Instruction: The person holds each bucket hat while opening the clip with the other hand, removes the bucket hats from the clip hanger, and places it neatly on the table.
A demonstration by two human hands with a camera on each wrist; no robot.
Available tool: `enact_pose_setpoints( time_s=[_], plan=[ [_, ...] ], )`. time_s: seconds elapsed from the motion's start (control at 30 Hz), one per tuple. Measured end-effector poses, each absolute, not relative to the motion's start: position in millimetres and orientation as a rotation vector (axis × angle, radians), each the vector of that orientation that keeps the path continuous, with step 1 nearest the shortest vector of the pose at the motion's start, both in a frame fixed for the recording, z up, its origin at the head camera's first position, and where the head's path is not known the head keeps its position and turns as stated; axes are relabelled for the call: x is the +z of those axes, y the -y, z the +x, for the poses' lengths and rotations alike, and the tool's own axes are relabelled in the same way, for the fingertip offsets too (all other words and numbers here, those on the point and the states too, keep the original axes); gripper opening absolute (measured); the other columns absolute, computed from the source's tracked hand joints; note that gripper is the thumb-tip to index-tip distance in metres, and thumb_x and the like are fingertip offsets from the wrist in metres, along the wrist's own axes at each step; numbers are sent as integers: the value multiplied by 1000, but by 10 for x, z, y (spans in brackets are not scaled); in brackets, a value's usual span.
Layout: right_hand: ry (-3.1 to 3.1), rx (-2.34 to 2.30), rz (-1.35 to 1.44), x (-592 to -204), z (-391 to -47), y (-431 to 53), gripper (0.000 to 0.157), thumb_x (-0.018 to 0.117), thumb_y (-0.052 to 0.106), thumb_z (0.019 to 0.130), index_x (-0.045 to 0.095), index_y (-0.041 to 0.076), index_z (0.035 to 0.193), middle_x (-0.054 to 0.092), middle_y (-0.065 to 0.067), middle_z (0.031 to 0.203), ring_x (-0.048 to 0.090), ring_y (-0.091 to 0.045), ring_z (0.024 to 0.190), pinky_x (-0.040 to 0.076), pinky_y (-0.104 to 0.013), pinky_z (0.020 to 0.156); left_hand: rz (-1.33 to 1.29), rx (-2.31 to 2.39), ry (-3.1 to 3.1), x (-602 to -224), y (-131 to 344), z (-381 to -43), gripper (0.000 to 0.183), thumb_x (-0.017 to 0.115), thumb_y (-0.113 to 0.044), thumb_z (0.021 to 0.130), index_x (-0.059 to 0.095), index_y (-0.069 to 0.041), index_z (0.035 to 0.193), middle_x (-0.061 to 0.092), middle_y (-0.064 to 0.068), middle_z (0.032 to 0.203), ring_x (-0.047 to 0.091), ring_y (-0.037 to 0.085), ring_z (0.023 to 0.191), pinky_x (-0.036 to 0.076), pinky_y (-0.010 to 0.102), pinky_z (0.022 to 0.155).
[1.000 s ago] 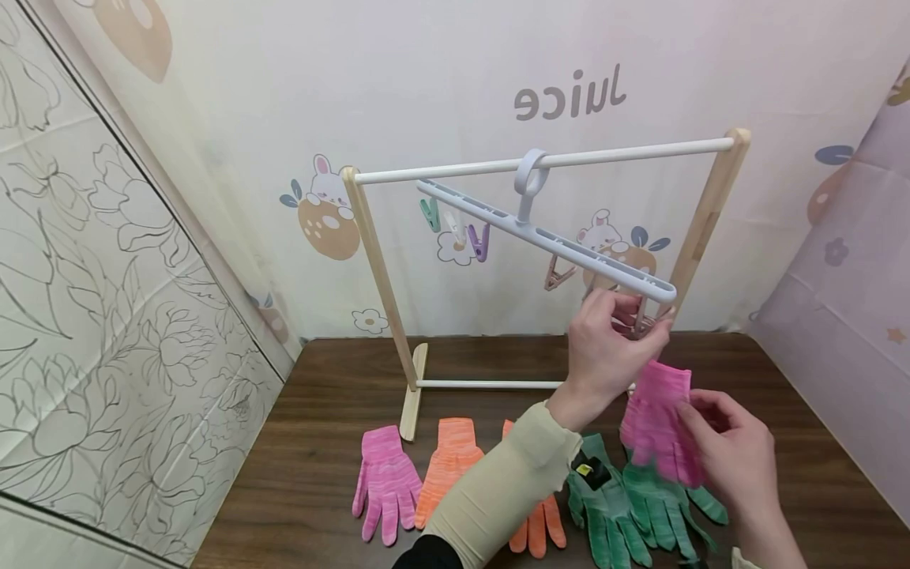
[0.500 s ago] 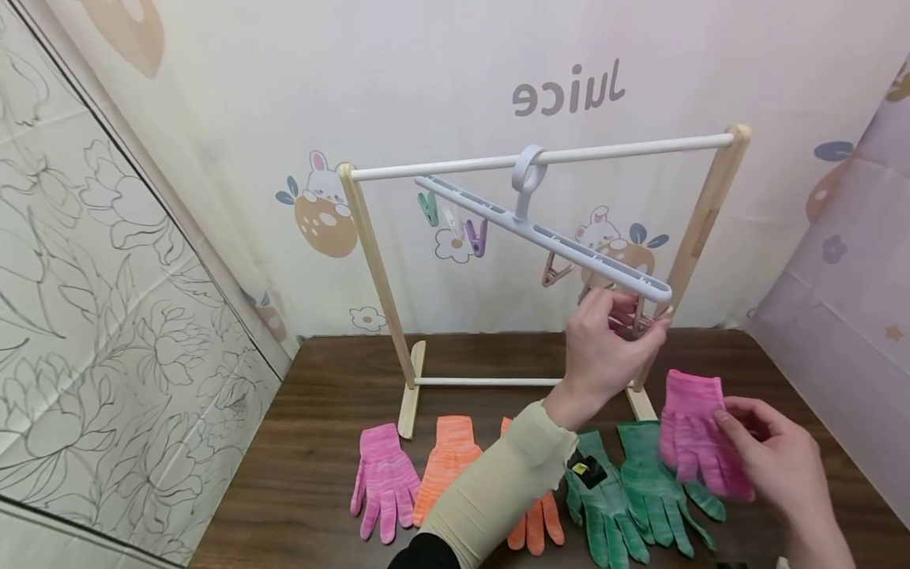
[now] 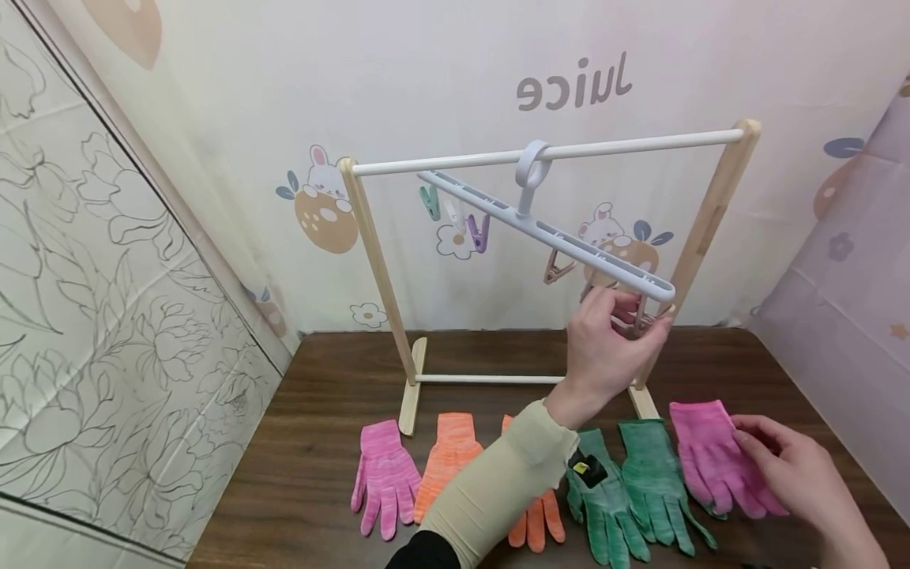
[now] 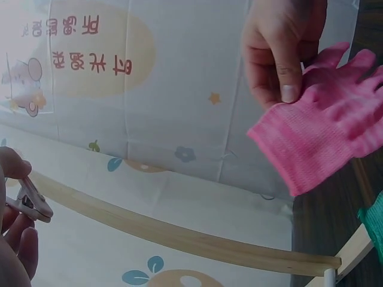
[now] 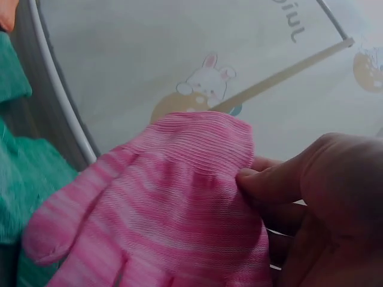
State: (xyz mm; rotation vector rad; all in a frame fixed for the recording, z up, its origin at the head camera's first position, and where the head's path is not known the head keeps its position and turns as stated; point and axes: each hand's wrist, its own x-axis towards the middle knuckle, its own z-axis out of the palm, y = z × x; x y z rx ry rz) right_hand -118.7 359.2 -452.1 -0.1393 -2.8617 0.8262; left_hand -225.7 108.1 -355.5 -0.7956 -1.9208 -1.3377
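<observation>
My left hand pinches a beige clothespin at the near right end of the white hanger. The hanger hangs tilted from the rack's white top bar. My right hand holds a pink glove by its side edge near the cuff, between thumb and fingers. In the head view this glove is low at the right, beside and partly over a green glove. In the right wrist view the pink glove spreads with its cuff up.
Another pink glove, an orange glove and a second green glove lie on the brown table. My left sleeve covers part of the orange gloves. A wooden rack stands behind. A purple clothespin and several others hang from the hanger.
My right hand has moved right and down with the pink glove, away from the hanger's end and toward the table. My left hand stays at the clothespin.
</observation>
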Motion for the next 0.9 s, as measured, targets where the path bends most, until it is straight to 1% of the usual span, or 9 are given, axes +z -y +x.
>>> enact_pose_setpoints(
  time_s=[0.13, 0.2, 0.37, 0.43, 0.53, 0.6, 0.63, 0.77, 0.9],
  plan=[
    [2925, 821, -91, -4606, -1206, -3684, 30, 57, 23, 103, 67, 4, 123, 70, -30, 115, 32, 29, 81, 36, -16, 60, -791, -1334, 1925, -3556, -1086, -2253, 30, 81, -23, 86, 62, -7, 102, 66, 2, 94, 65, 2, 80, 46, -1, 69],
    [2939, 813, -65, -4657, -1213, -3711, 28, 57, 21, 103, 67, 4, 122, 70, -30, 114, 34, 29, 81, 37, -17, 60, -786, -1328, 1926, -3557, -1085, -2250, 30, 81, -23, 86, 62, -8, 102, 66, 2, 93, 65, 2, 80, 46, -1, 68],
    [2982, 808, -87, -4762, -1234, -3748, 29, 56, 21, 103, 66, 3, 124, 73, -24, 108, 42, 22, 77, 42, -27, 64, -790, -1363, 1923, -3557, -1081, -2248, 31, 81, -23, 85, 62, -7, 103, 66, 4, 94, 66, 6, 80, 46, 0, 68],
    [3007, 814, -124, -4792, -1246, -3754, 32, 54, 22, 104, 64, 1, 126, 73, -23, 106, 50, 12, 78, 43, -30, 65, -789, -1369, 1922, -3553, -1079, -2249, 32, 81, -23, 85, 62, -7, 104, 66, 4, 94, 66, 6, 80, 47, 0, 69],
    [3017, 810, -169, -4839, -1245, -3758, 33, 54, 21, 103, 63, -1, 127, 72, -24, 106, 66, -16, 83, 47, -40, 66, -788, -1374, 1919, -3546, -1078, -2244, 31, 82, -23, 85, 62, -7, 103, 66, 4, 94, 66, 6, 80, 47, 0, 68],
    [3025, 817, -197, -4865, -1237, -3768, 35, 54, 21, 103, 61, -3, 127, 71, -26, 105, 67, -37, 89, 47, -47, 68, -792, -1374, 1918, -3540, -1078, -2237, 32, 82, -23, 85, 62, -7, 104, 66, 4, 94, 66, 6, 80, 47, 0, 68],
    [3019, 808, -207, -4883, -1230, -3773, 34, 55, 21, 103, 62, -3, 126, 71, -27, 105, 67, -43, 91, 47, -51, 69, -794, -1376, 1917, -3537, -1078, -2233, 32, 82, -23, 85, 62, -7, 104, 66, 4, 94, 66, 6, 80, 47, 0, 68],
    [3063, 828, -242, -4936, -1219, -3814, 40, 53, 26, 104, 59, -5, 128, 67, -33, 109, 62, -54, 99, 46, -57, 74, -797, -1376, 1916, -3527, -1080, -2220, 32, 82, -23, 85, 62, -7, 104, 66, 4, 94, 66, 6, 81, 47, 0, 68],
    [3160, 895, -273, -4970, -1247, -3848, 55, 46, 38, 106, 53, -9, 133, 57, -42, 126, 54, -61, 112, 46, -60, 80, -791, -1380, 1916, -3516, -1078, -2215, 33, 82, -23, 85, 62, -6, 105, 65, 4, 95, 66, 6, 81, 47, 0, 68]
  ],
)
